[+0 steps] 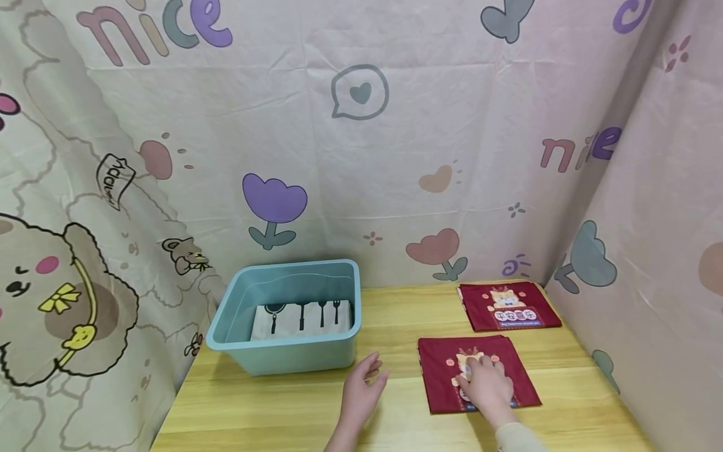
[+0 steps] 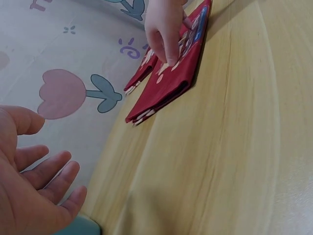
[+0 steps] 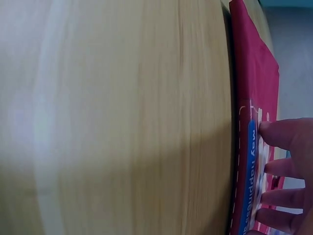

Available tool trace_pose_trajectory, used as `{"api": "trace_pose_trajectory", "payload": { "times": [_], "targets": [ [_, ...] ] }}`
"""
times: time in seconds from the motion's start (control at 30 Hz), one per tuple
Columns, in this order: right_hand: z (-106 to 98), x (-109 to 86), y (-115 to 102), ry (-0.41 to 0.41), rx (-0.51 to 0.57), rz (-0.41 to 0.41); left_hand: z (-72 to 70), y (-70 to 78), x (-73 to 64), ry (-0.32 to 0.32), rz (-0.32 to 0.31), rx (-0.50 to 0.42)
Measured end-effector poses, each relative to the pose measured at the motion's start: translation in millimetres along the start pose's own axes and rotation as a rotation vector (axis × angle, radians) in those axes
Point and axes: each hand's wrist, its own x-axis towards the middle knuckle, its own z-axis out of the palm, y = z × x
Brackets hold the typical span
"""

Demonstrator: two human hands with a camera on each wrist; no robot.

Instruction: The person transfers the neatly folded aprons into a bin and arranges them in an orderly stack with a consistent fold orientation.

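A folded dark-red cloth [image 1: 522,376] with a printed cartoon animal and lettering lies flat at the front right of the table. My right hand [image 1: 488,386] is over its middle, spread fingertips touching the print; in the right wrist view its fingers [image 3: 281,198] are on the cloth beside a blue strip with white letters. Left of that cloth, my left hand [image 1: 361,390] hovers over the table with nothing in it. Its fingers are loosely bent and apart in the left wrist view. A second folded red cloth [image 1: 480,307] with the same print lies farther back.
A light-blue plastic bin [image 1: 294,358] stands at the back left, near the left hand. Inside it is a white folded cloth [image 1: 310,317] with black utensil prints. Patterned curtains [image 1: 361,163] hang behind and along both sides of the wooden table [image 1: 254,408].
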Motion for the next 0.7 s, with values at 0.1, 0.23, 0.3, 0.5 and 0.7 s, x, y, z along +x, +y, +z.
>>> {"api": "trace_pose_trajectory", "payload": {
  "times": [0.1,0.23,0.3,0.5,0.7],
  "targets": [
    [3,-0.1,-8,0.010,-0.005,-0.008,1.3,-2.3,-0.3,0.012,-0.038,-0.031],
    [9,0.2,-18,0.025,-0.017,-0.029,1.7,-5.3,-0.1,0.015,-0.079,-0.051],
    [10,0.2,-24,0.033,-0.017,-0.043,1.5,-6.9,0.0,0.013,-0.090,-0.052],
    [14,-1.8,-41,0.063,-0.022,-0.073,0.5,-13.8,0.7,0.014,-0.107,-0.038],
    [20,-3.9,-54,0.090,-0.035,-0.087,-0.6,-20.8,1.9,0.023,-0.116,-0.016]
  ]
}}
